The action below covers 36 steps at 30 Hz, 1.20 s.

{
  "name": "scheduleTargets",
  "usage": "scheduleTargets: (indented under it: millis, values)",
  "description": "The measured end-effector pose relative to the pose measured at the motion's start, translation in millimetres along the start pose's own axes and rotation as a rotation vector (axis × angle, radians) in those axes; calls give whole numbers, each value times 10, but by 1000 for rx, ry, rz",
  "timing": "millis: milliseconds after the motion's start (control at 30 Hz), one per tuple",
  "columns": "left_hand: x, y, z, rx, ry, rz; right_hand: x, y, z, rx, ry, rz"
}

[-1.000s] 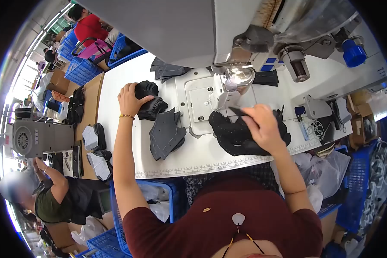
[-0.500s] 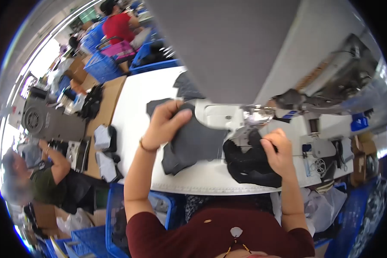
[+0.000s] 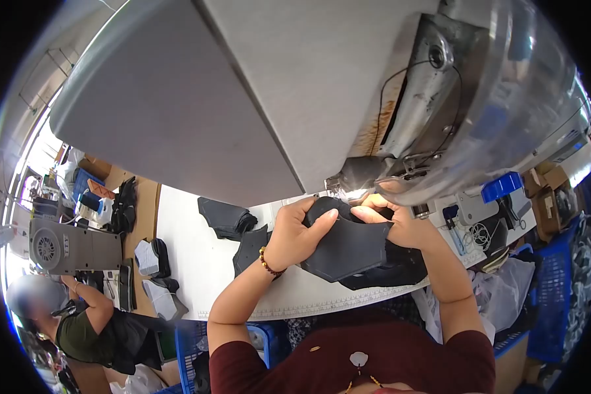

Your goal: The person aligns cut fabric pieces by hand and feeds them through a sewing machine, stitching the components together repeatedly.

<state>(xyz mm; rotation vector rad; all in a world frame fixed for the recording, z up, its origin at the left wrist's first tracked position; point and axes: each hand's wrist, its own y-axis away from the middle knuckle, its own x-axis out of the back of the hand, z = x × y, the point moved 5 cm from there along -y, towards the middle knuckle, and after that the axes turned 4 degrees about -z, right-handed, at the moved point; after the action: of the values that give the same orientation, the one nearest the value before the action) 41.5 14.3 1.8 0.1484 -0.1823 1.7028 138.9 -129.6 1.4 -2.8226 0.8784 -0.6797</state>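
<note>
A dark grey cut fabric panel (image 3: 348,253) hangs between my two hands, close under the needle area of a sewing machine (image 3: 269,85). My left hand (image 3: 299,233) is closed on the panel's upper left edge, thumb on top. My right hand (image 3: 400,223) pinches the upper right edge close to the machine's metal parts; its fingertips are partly hidden. Black fabric pieces (image 3: 410,266) lie beneath the panel on the right, mostly covered. Another dark piece (image 3: 248,253) rests on the white table by my left wrist.
A stack of dark cut pieces (image 3: 223,220) lies farther back on the white table (image 3: 190,262). To the right are a coil of white cord (image 3: 481,235) and a blue-handled tool (image 3: 454,230). A co-worker (image 3: 92,322) sits at another machine (image 3: 72,246) on the left.
My left hand has moved right with the grey panel, towards the needle area. My right hand has left the black pieces and now pinches the panel. The camera has shifted closer to the machine.
</note>
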Motion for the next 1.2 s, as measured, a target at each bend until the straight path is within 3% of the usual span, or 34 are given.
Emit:
scheduleTargets:
  millis: [133,400,700,800,900,933,967,1000,1033,1100,1133,1200]
  values:
    - [-11,-20,17,12,32,-36,17,-16,-4,46,16,-110]
    - [4,-47,-58,59,139,-76,10,-23,50,16,-59,-63]
    - [-38,-64,-56,197,357,-19,114,108,210,240,281,185]
    - [-64,-90,-5,207,426,32,138,34,343,158,197,266]
    - [-61,-113,-1,203,449,83,166,-19,396,247,220,406]
    - [-60,-121,-14,205,462,92,142,-50,475,261,147,529]
    - [-59,-127,-20,207,476,102,156,-73,486,306,71,511]
    - [-67,-126,-17,219,463,112,170,-97,484,351,-6,491]
    - [-79,-121,-6,232,450,124,235,-124,442,425,-85,331]
    - [-81,-108,-15,258,443,133,243,-144,398,400,-332,183]
    - [-79,-104,-34,272,450,131,197,-140,413,300,-499,196]
    - [-78,-108,-51,263,452,133,199,-151,352,203,-539,219]
